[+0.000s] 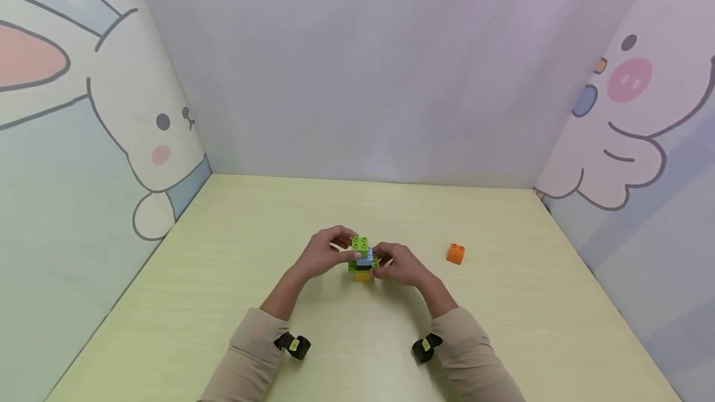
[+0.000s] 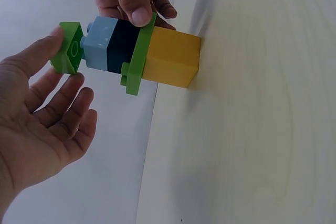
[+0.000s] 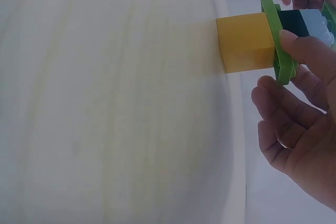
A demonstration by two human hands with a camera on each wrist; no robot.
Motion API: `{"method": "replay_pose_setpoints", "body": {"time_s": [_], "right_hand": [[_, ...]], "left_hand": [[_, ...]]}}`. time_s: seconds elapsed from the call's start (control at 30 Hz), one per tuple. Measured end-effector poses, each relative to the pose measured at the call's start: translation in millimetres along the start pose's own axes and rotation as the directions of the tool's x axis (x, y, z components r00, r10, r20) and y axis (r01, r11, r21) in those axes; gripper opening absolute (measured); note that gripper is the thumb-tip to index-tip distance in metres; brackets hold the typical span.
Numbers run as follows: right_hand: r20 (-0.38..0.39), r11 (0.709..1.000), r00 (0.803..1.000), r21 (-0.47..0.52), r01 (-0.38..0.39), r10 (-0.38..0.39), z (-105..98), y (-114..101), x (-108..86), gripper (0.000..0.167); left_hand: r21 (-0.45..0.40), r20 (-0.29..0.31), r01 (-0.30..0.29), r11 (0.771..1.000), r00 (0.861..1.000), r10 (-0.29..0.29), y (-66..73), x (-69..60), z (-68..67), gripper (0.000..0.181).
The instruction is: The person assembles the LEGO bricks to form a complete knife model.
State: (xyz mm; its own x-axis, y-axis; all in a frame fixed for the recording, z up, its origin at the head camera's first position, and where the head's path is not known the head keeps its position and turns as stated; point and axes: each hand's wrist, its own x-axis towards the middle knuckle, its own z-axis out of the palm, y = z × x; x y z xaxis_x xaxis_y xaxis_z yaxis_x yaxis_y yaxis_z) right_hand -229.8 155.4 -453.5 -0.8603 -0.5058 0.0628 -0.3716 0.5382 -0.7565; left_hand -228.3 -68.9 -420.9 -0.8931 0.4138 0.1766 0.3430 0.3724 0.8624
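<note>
My left hand [image 1: 326, 254] pinches a bright green brick [image 2: 64, 56] between thumb and fingers. This brick is tilted at the top of a small stack, its hollow underside partly showing; whether it touches the studs below, I cannot tell. Beneath it the stack has a light blue brick [image 2: 100, 43], a dark, nearly black brick [image 2: 121, 51], a wider green plate [image 2: 137, 61] and a yellow brick [image 2: 173, 56] at the bottom, standing on the table. My right hand [image 1: 406, 265] grips the stack at the green plate, thumb against its edge in the right wrist view.
An orange brick [image 1: 455, 254] lies on the pale wooden table [image 1: 251, 222], to the right of the right hand. Walls printed with cartoon animals stand left and right, and a plain pale wall [image 1: 363, 79] closes the back.
</note>
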Motion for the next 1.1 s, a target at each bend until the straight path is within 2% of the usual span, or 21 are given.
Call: {"method": "replay_pose_setpoints", "body": {"time_s": [0.23,0.4,0.6,0.93,1.1], "right_hand": [[-0.027,0.999,0.999,-0.023,-0.024,0.023,-0.4,-1.5,1.3,0.029],[-0.029,0.999,0.999,-0.026,-0.034,0.033,-0.1,-0.9,1.6,0.028],[-0.026,0.999,0.999,-0.017,-0.028,0.027,0.3,-3.2,1.2,0.026],[-0.025,0.999,0.999,-0.034,-0.031,0.03,-0.4,-2.7,1.8,0.027],[-0.032,0.999,0.999,-0.044,-0.021,0.019,-0.2,-2.1,1.1,0.027]], "left_hand": [[-0.037,-0.003,-0.037,0.999,0.999,0.037,-3.3,0.6,7.3,0.034],[0.007,-0.019,-0.015,1.0,1.0,0.016,-4.5,3.0,10.5,0.031],[0.016,-0.029,-0.012,1.0,1.0,0.012,-0.9,2.3,11.9,0.031],[0.021,0.039,-0.067,0.998,0.997,0.066,2.1,4.2,9.3,0.036],[0.013,0.028,-0.049,0.999,0.998,0.049,3.8,2.9,11.3,0.033]]}}
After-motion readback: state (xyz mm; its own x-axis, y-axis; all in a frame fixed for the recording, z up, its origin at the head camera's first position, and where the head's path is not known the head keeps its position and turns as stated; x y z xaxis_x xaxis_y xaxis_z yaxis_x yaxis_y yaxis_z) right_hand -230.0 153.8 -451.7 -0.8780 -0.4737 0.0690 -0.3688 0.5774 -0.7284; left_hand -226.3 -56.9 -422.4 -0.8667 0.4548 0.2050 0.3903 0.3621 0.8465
